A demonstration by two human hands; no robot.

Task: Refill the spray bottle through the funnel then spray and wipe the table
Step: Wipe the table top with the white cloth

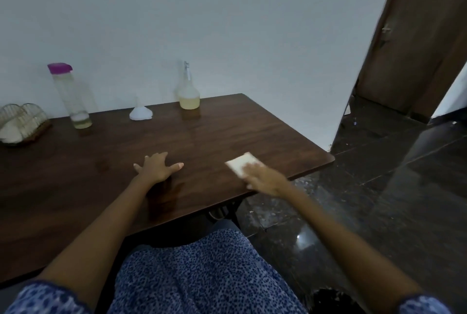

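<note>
The clear spray bottle (189, 91), with pale yellow liquid in its lower part, stands at the back of the dark wooden table (113, 187). A white funnel (140, 112) lies mouth-down to its left. Further left stands a tall clear refill bottle (70, 97) with a purple cap and a little liquid at the bottom. My right hand (265, 177) presses flat on a folded white cloth (241, 162) near the table's front right edge; the hand is blurred. My left hand (156, 166) rests flat on the table with its fingers spread.
A wire basket (21, 121) with something white in it sits at the far left of the table. A white wall runs behind the table. To the right are a dark glossy floor (404, 187) and a brown door (419, 43).
</note>
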